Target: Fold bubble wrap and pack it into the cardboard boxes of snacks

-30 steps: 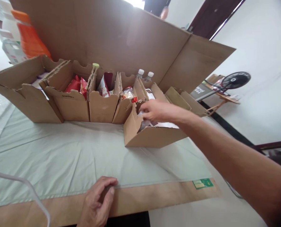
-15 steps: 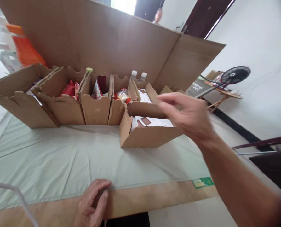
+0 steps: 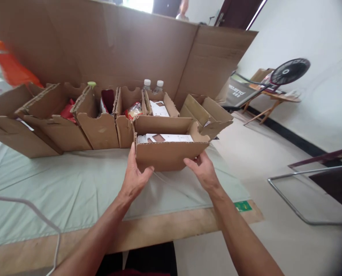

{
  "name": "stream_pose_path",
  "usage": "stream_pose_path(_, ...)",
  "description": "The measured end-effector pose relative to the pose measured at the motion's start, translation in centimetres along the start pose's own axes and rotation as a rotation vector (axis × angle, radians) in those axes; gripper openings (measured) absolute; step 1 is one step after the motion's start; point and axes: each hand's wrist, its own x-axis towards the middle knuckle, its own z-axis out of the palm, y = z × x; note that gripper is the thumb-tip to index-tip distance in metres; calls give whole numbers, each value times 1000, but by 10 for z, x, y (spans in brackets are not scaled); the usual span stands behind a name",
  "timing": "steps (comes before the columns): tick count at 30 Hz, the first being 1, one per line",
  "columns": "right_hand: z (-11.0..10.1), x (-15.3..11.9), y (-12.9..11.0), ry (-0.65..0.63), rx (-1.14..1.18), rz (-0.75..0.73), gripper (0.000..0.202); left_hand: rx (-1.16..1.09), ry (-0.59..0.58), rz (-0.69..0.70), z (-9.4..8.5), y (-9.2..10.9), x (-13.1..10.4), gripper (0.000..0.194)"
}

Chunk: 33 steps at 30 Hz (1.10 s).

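Observation:
A cardboard box (image 3: 171, 155) with white printed packs (image 3: 173, 138) inside stands crosswise in front of a row of open cardboard boxes. My left hand (image 3: 135, 176) grips its left end, thumb on the front face and fingers hidden behind the edge. At the lower right corner my right hand (image 3: 202, 168) holds the same box, its thumb against the front and the fingers partly hidden. Behind it, a box (image 3: 96, 132) with a dark red pack stands beside one holding a red packet (image 3: 68, 111). Another box contains a clear and red packet (image 3: 135, 110).
A tall cardboard panel (image 3: 116, 50) rises behind the boxes, with two white-capped bottles (image 3: 158, 86) before it. An orange bottle (image 3: 12, 67) leans at far left. A white cable (image 3: 35, 209) crosses the green cloth (image 3: 73, 188). A fan (image 3: 290, 71) and a person (image 3: 183, 11) are beyond.
My left hand has risen from the table edge to the box's left end. My right hand has come down from above onto its right side. The view has shifted right.

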Motion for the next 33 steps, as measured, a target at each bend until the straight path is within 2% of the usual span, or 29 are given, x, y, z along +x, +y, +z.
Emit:
stream_pose_path(2,5,-16,-7,41,-18,5,58,-27,-27,-8,-1,-1,-5,81)
stream_pose_path(4,9,-45,-17,115,-49,14,51,-6,-41,-52,-13,2,-30,74)
stream_pose_path(6,20,-78,-32,154,-57,3,47,17,-27,-123,-38,9,-62,64)
stream_pose_path(8,41,-98,-54,121,-35,-36,48,30,81,-202,-71,21,-86,54)
stream_pose_path(10,67,-96,-79,18,14,-77,47,61,200,-204,-103,38,-88,55)
stream_pose_path(12,86,-76,-96,-50,82,-112,45,121,293,-128,-118,55,-70,56)
stream_pose_path(14,91,-54,-101,-27,136,-140,43,109,321,-12,-112,66,-45,61)
stream_pose_path(16,82,-44,-94,69,149,-152,42,51,212,37,-91,68,-31,66)
stream_pose_path(18,65,-51,-83,186,140,-153,46,14,121,-10,-70,65,-35,72)
stream_pose_path(20,54,-69,-79,262,132,-141,52,33,65,-103,-62,62,-53,75)
stream_pose_path(22,57,-85,-84,212,136,-121,54,47,111,-171,-72,61,-72,68)
stream_pose_path(24,73,-91,-96,60,175,-113,53,75,232,-176,-95,64,-79,59)
stream_pose_path(26,91,-85,-106,-76,242,-134,56,119,324,-126,-114,68,-73,57)
stream_pose_path(28,97,-73,-104,-105,276,-153,58,144,319,-78,-115,68,-64,60)
stream_pose_path(30,88,-63,-86,-22,256,-147,56,128,259,-81,-95,62,-65,66)
stream_pose_path(33,53,-51,-44,199,182,-130,59,56,133,-138,-40,44,-90,80)
